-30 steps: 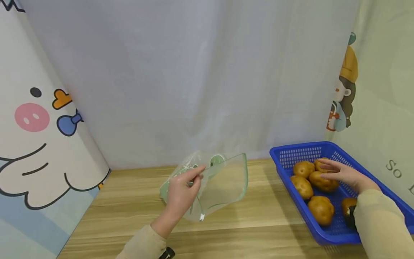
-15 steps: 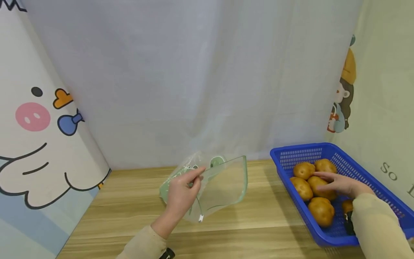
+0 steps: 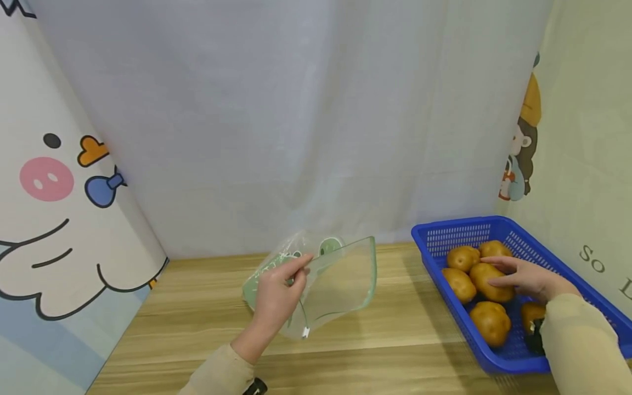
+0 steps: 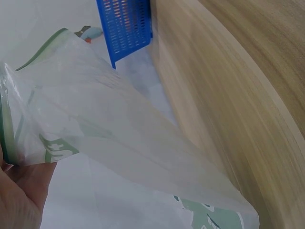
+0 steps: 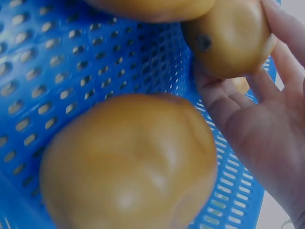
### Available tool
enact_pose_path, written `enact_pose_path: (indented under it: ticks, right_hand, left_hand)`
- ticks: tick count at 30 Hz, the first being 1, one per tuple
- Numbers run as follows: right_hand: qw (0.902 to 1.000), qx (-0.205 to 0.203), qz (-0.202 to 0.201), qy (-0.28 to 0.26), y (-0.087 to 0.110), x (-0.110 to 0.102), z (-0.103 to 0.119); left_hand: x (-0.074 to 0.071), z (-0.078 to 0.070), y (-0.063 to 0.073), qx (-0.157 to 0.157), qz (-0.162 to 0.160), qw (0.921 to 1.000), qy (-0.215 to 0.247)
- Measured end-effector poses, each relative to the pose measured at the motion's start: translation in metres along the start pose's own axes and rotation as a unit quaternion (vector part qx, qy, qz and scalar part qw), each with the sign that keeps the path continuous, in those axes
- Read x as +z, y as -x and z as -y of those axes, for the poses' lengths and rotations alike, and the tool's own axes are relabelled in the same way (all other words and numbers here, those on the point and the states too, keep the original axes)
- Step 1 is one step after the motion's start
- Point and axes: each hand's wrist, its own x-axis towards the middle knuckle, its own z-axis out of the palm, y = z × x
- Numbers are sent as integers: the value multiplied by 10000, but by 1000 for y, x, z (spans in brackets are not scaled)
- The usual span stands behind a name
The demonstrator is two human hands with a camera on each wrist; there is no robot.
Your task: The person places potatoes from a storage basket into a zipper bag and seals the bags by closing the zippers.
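My left hand [image 3: 278, 291] pinches the upper edge of a clear zip bag [image 3: 343, 277] with green trim and green print. The bag's mouth gapes toward the right, and a white zip slider [image 3: 305, 332] hangs at its lower edge. In the left wrist view the slack bag [image 4: 109, 114] stretches away from the fingers. Over in the blue basket, my right hand [image 3: 535, 280] grips a brown potato [image 3: 489, 282], thumb on the near side and fingers on the far side. The right wrist view has this potato [image 5: 233, 40] between thumb and fingers, with a dark spot on its skin.
The blue perforated basket [image 3: 446, 323] stands at the right of the wooden table [image 3: 197, 323]. Several other potatoes lie in it, one potato [image 3: 490, 323] near the front. A pale curtain [image 3: 296, 120] hangs behind, with printed cloths at both sides.
My right hand has come down from above the potatoes and closed round the middle one. The left hand and the bag have stayed nearly still.
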Motion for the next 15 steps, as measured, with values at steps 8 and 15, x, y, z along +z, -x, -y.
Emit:
enact_pose_path:
  ticks: [8, 15]
  right_hand:
    - [9972, -657, -242, -256, -1, -5, 4]
    - [9908, -1145, -688, -198, -2, -6, 26]
  left_hand:
    - [1, 1, 0, -34, 26, 10000, -41]
    - [2, 3, 0, 30, -18, 10000, -44]
